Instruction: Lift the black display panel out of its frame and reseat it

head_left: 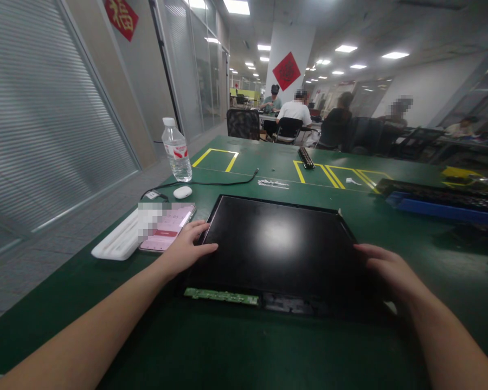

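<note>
A flat black display panel [248,244] lies face up in front of me, a ceiling light reflected in its dark screen. Along its near edge runs a thin green circuit board [222,296]. My left hand [191,244] grips the panel's left edge, its thumb over the screen and its fingers along the frame. On the opposite side, my right hand [386,265] is at the right edge, fingertips against the frame; part of its grip is hidden and slightly blurred.
Left of the panel are a phone [171,233], a white plastic block [120,238], a small white case [183,192], a black cable [228,183] and a water bottle [178,151]. A dark strip [306,157] and blue-black parts [443,206] lie farther off. People sit beyond the green table [264,346].
</note>
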A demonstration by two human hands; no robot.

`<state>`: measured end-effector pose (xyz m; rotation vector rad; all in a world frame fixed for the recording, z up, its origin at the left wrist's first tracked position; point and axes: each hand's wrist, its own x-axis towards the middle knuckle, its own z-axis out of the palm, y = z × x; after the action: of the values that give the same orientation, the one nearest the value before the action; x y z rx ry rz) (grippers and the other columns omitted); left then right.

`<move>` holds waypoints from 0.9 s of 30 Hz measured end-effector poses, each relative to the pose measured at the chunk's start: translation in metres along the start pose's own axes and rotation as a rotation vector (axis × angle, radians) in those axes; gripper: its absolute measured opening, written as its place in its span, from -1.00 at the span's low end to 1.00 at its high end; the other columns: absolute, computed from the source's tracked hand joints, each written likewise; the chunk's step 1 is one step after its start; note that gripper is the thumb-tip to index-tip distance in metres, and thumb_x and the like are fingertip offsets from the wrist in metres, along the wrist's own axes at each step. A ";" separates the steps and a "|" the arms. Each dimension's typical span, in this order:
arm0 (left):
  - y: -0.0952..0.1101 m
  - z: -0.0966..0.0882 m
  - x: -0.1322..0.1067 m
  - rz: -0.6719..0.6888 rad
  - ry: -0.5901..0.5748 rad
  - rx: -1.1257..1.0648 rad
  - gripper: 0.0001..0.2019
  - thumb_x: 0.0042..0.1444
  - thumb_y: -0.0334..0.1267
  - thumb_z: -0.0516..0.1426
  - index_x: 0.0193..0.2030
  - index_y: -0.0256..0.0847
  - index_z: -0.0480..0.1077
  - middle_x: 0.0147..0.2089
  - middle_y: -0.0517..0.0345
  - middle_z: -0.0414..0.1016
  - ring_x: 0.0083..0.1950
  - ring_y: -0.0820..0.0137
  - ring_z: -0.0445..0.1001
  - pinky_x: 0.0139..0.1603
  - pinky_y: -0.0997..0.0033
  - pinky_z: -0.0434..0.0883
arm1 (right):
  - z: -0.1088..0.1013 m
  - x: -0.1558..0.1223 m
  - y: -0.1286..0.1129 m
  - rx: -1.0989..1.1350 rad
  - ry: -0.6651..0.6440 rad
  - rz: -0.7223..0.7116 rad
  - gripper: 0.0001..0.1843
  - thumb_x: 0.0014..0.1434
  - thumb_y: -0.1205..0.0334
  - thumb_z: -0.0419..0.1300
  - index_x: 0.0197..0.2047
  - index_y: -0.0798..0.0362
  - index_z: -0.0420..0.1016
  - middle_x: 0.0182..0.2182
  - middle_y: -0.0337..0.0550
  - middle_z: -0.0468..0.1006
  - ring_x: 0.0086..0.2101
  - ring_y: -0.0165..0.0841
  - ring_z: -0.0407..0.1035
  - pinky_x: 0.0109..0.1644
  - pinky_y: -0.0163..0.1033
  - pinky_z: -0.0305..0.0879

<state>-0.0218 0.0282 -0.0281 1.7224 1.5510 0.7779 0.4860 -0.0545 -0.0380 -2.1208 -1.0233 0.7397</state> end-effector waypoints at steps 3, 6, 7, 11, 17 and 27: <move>-0.001 0.000 0.000 -0.003 -0.006 0.039 -0.26 -0.10 0.13 0.34 0.22 -0.20 0.56 0.51 -0.23 0.29 0.49 -0.22 0.30 0.45 -0.20 0.30 | -0.001 0.002 0.001 -0.021 0.034 -0.065 -0.38 -0.14 0.35 0.18 0.02 -0.05 0.74 -0.07 0.00 0.75 -0.07 -0.07 0.62 -0.05 -0.08 0.53; -0.001 0.002 0.001 0.001 -0.010 0.071 -0.25 -0.09 0.12 0.32 0.24 -0.22 0.55 0.51 -0.24 0.29 0.50 -0.21 0.29 0.47 -0.18 0.28 | -0.001 0.003 0.001 -0.009 0.036 -0.075 -0.39 -0.17 0.36 0.19 -0.01 -0.04 0.74 -0.06 -0.01 0.75 -0.04 -0.07 0.61 -0.01 -0.08 0.52; -0.001 0.002 0.001 0.004 -0.012 0.082 -0.23 -0.10 0.11 0.32 0.25 -0.24 0.54 0.50 -0.26 0.29 0.51 -0.21 0.28 0.49 -0.17 0.26 | 0.000 0.002 0.001 0.006 0.029 -0.057 -0.38 -0.16 0.36 0.19 0.01 -0.04 0.74 -0.06 -0.01 0.75 -0.05 -0.07 0.61 -0.02 -0.08 0.52; -0.002 0.003 0.002 0.013 -0.026 0.119 -0.20 -0.09 0.12 0.30 0.28 -0.30 0.52 0.49 -0.30 0.28 0.53 -0.18 0.25 0.54 -0.11 0.17 | 0.001 0.000 0.002 0.041 0.021 -0.005 -0.36 -0.13 0.34 0.18 0.06 -0.02 0.72 -0.08 0.00 0.75 -0.14 -0.10 0.63 -0.09 -0.10 0.53; 0.000 0.000 0.001 0.044 -0.060 0.166 -0.19 -0.03 0.15 0.27 0.33 -0.27 0.47 0.50 -0.29 0.28 0.52 -0.19 0.26 0.52 -0.13 0.20 | 0.001 -0.003 -0.002 0.041 0.033 0.008 -0.36 -0.15 0.35 0.19 0.05 -0.03 0.73 -0.19 -0.02 0.75 -0.15 -0.09 0.62 -0.09 -0.09 0.53; 0.008 -0.020 -0.011 0.304 -0.233 0.399 -0.18 0.11 0.15 0.32 0.48 -0.08 0.35 0.61 -0.25 0.12 0.59 -0.27 0.10 0.50 -0.34 0.16 | 0.003 -0.003 0.003 -0.035 0.036 -0.083 -0.36 -0.08 0.31 0.17 0.09 -0.04 0.72 -0.24 -0.02 0.75 -0.17 -0.08 0.63 -0.09 -0.06 0.52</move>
<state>-0.0345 0.0190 -0.0102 2.2879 1.3648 0.4019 0.4834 -0.0578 -0.0417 -2.0999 -1.1046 0.6455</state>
